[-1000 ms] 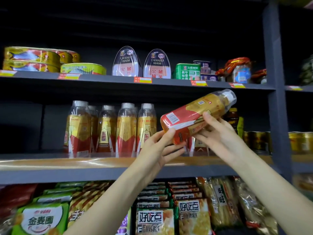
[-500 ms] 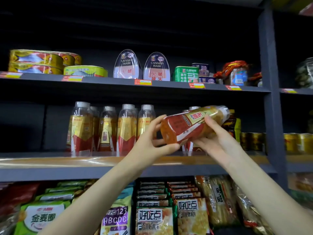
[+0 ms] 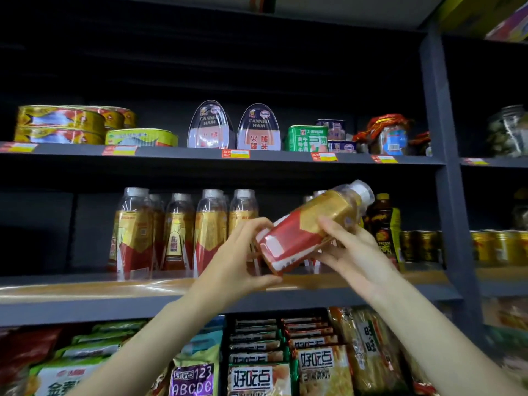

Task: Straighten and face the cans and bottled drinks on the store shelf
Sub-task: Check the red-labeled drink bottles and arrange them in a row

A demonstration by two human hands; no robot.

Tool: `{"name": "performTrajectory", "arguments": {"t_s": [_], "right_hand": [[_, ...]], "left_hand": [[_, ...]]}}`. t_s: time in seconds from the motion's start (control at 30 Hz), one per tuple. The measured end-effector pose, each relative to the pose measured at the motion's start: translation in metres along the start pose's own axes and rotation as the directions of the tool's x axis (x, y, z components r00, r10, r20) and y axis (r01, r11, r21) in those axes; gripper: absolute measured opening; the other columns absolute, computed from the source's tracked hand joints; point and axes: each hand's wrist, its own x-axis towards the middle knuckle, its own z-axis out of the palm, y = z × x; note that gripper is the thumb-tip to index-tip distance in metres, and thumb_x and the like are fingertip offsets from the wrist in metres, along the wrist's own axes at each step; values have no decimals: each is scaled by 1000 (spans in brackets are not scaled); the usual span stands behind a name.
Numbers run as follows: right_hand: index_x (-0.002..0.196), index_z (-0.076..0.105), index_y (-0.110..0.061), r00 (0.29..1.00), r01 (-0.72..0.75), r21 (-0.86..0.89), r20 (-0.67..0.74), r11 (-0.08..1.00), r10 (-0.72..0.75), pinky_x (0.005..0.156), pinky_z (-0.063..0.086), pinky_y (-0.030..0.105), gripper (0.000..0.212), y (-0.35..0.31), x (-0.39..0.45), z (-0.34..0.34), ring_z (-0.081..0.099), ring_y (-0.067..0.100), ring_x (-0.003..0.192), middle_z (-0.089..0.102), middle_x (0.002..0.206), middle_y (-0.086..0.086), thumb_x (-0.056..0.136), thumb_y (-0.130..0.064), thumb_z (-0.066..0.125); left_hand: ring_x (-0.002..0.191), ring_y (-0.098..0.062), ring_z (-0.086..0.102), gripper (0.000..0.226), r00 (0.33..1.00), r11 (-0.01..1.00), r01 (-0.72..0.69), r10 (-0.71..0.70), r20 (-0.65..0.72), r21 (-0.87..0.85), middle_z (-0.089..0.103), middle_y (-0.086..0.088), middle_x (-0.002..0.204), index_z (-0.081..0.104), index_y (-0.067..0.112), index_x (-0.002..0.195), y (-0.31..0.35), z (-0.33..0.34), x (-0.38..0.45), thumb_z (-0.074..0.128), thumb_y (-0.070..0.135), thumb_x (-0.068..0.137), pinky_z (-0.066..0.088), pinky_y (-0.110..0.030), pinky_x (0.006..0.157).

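Observation:
A drink bottle with a red and gold label and a silver cap lies tilted in the air in front of the middle shelf, cap up to the right. My left hand grips its base end. My right hand holds its upper body from below and behind. Several matching bottles stand upright in a row on the shelf to the left. More of them are partly hidden behind the held bottle.
The top shelf holds flat fish tins, two canned hams and small green and blue tins. A dark bottle and gold cans stand right of the post. Snack packets fill the shelf below.
The bottle has turned in my hands, so a different side of its label shows, and its cap end has tipped higher. The view has tilted upward.

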Motion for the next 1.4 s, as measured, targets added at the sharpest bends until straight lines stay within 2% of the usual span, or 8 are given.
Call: {"name": "performTrajectory", "arguments": {"t_s": [0.13, 0.3, 0.43, 0.7, 0.93, 1.1, 1.23, 1.4], "right_hand": [[115, 50, -35, 941, 313, -593, 89, 742, -325, 91, 50, 30, 71, -2, -4, -2, 60, 6, 107, 63, 114, -9, 57, -19, 87], [119, 38, -45, 850, 480, -726, 244, 493, -467, 84, 41, 2, 80, -2, -8, -9, 48, -18, 105, 50, 114, -27, 63, -14, 86], [117, 34, -53, 788, 521, -807, 330, 277, -520, 96, 41, 16, 83, -3, -9, -16, 47, -7, 115, 43, 118, -33, 63, -17, 86], [130, 41, -29, 823, 444, -718, 92, 536, -560, 96, 46, 30, 79, -12, 10, -24, 53, 1, 111, 52, 116, -22, 64, -21, 84], [138, 31, -28, 821, 355, -760, -26, 545, -571, 95, 43, 33, 89, -7, 55, -9, 48, 10, 112, 48, 120, -11, 67, -22, 84], [146, 18, -30, 910, 310, -831, 118, 461, -398, 93, 34, 24, 101, 26, 79, 12, 44, 17, 125, 43, 140, -2, 69, -21, 83], [150, 10, -30, 967, 150, -885, 38, 441, -253, 102, 36, 34, 108, 59, 103, 18, 39, 24, 133, 36, 149, 4, 70, -29, 83], [152, -3, -20, 990, -52, -983, -74, 174, -122, 89, 46, 36, 107, 62, 128, 25, 50, 32, 124, 40, 145, 15, 79, -40, 73]], "left_hand": [[118, 5, 37, 51, 996, 954, 44, -64, 59, 296, 34, 20, 131, 40, 34, 125, -27, 0, -12, 67, 27, 82, 31, -9, 99], [123, -4, 34, 42, 998, 905, 71, -62, -34, 420, 32, 9, 138, 45, 25, 127, -44, 4, -13, 60, 23, 88, 26, -13, 97], [126, -14, 37, 40, 991, 875, 123, -87, -98, 469, 36, 2, 139, 48, 20, 126, -53, 7, -6, 60, 20, 87, 29, -23, 100], [133, -29, 28, 48, 993, 691, 110, -51, -104, 714, 43, -7, 142, 51, 24, 128, -83, 8, 0, 43, 39, 83, 31, -58, 98], [140, -27, 21, 52, 988, 645, 152, -74, -137, 749, 40, -3, 146, 50, 28, 132, -103, 13, 1, 35, 43, 85, 28, -59, 103], [141, -27, 22, 51, 989, 644, 142, -64, -131, 752, 41, -2, 145, 50, 27, 131, -106, 12, 1, 36, 42, 84, 28, -59, 104], [142, -26, 20, 50, 990, 644, 134, -49, -134, 753, 41, -1, 145, 50, 28, 131, -109, 13, 1, 37, 40, 84, 25, -56, 106], [142, -25, 17, 51, 989, 649, 129, -27, -147, 749, 41, -1, 145, 46, 30, 134, -113, 14, 1, 36, 42, 85, 22, -55, 107]]}}
